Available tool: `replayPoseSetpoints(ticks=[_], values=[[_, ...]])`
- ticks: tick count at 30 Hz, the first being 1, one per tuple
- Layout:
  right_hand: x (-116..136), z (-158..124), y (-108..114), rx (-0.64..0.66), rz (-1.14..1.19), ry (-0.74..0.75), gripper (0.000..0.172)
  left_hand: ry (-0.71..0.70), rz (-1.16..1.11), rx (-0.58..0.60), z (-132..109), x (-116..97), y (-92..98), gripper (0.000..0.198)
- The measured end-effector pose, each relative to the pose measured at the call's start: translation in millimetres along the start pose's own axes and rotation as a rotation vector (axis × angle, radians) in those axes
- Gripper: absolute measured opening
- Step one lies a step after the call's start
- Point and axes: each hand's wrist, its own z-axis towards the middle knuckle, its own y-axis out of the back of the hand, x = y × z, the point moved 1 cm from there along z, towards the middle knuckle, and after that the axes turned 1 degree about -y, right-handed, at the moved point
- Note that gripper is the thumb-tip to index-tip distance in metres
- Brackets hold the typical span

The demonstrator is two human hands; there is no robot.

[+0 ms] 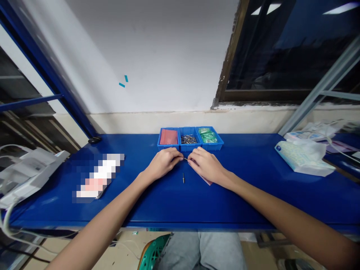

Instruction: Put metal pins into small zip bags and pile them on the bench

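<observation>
My left hand [164, 163] and my right hand [206, 165] meet above the middle of the blue table, fingertips pinched. Between them is a small thin metal piece [185, 159] that looks like a blind rivet, held at both ends. A similar blind rivet [183, 178] lies alone on the table below the hands. Under my right hand a pink sheet or bag [207, 181] is mostly hidden. Just beyond the hands stand three joined blue bins: the left bin holds pink bags [168, 137], the middle one many rivets [188, 139], the right one green packets [208, 135].
A blurred-out flat object [99, 176] lies on the left of the table [157, 206]. White devices with cables [30, 168] stand at the far left. A tissue pack [303, 157] lies at the right. Wall and window rise behind the table.
</observation>
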Motion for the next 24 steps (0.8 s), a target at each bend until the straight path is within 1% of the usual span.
replayPoseSetpoints(ticks=[11, 17, 24], values=[[1.1, -0.4, 0.6, -0.020, 0.016, -0.008, 0.021, -0.021, 0.064, 0.007, -1.2, 1.5, -1.5, 0.019], [-1.5, -1.1, -1.4, -0.049, 0.032, -0.003, 0.014, -0.027, 0.071, 0.014, -1.5, 0.4, -2.3, 0.020], [-0.6, -0.3, -0.2, -0.073, 0.092, -0.019, 0.013, -0.089, 0.000, -0.071, -2.7, -3.8, -2.1, 0.021]])
